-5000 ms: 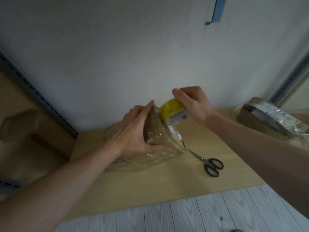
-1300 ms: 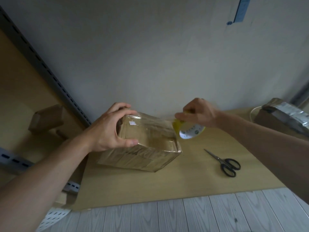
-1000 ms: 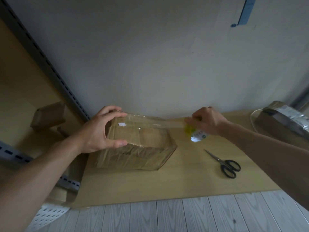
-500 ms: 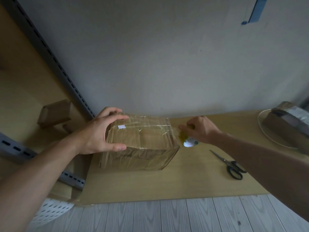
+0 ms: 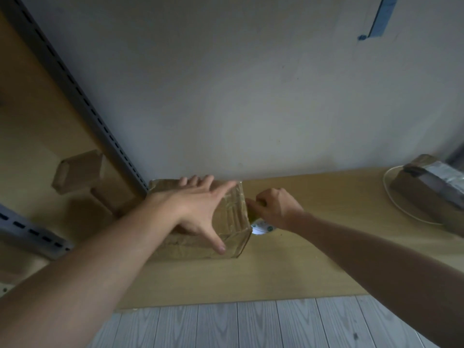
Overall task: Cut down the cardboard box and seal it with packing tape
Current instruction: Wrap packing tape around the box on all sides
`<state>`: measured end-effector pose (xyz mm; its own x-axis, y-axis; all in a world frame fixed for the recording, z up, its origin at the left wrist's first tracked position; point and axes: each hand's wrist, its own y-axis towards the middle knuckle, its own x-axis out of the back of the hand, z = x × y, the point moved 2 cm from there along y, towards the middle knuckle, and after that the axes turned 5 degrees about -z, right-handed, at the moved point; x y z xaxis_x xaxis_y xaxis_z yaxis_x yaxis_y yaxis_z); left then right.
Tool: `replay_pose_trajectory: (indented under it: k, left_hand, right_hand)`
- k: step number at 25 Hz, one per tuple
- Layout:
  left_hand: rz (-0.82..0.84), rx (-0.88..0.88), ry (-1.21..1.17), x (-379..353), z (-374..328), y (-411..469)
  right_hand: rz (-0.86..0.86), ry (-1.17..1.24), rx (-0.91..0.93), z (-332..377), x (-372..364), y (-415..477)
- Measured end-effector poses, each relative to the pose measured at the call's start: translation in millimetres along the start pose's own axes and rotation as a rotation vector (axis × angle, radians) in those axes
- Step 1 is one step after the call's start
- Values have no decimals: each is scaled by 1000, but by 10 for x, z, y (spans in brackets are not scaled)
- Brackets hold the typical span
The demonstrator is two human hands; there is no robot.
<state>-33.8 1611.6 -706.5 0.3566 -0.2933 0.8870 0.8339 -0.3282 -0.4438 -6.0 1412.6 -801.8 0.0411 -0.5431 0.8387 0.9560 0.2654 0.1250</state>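
Note:
A brown cardboard box [image 5: 229,222], wrapped in shiny clear tape, lies on the wooden table [image 5: 313,259] against the wall. My left hand [image 5: 198,209] lies flat across the box's top, fingers spread and thumb reaching to the near edge. Right beside the box's right side, my right hand [image 5: 273,208] grips the roll of packing tape [image 5: 261,226]. Only the roll's white core and a bit of yellow show under that hand. The scissors are out of view, hidden behind my right forearm.
A second taped parcel [image 5: 431,184] rests on a round white ring at the far right of the table. A small cardboard box [image 5: 77,172] sits on a shelf to the left, behind a slotted metal upright [image 5: 82,96]. Grey floor planks run below the table's front edge.
My left hand slid from the box's left end to lie flat over its top. My right hand brought the tape roll down against the box's right side.

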Motion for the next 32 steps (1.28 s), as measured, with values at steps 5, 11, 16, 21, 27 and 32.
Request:
replay_pose_trajectory:
  k: [5, 11, 16, 21, 27, 32]
  left_hand:
    - [-225, -17, -52, -90, -235, 179]
    - [-567, -67, -444, 101, -39, -61]
    - [-759, -152, -768, 4, -118, -18]
    - [-734, -165, -788, 3, -15, 36]
    - [-713, -176, -775, -48, 115, -33]
    - [-662, -157, -823, -154, 345, -92]
  right_hand:
    - [5, 7, -21, 115, 34, -36]
    - [-206, 267, 53, 218, 953, 36]
    - [-238, 795, -41, 239, 1174, 50]
    - [-184, 699, 14, 164, 1202, 114]
    - [-187, 223, 151, -130, 1308, 81]
    - [-156, 26, 161, -386, 1376, -23]
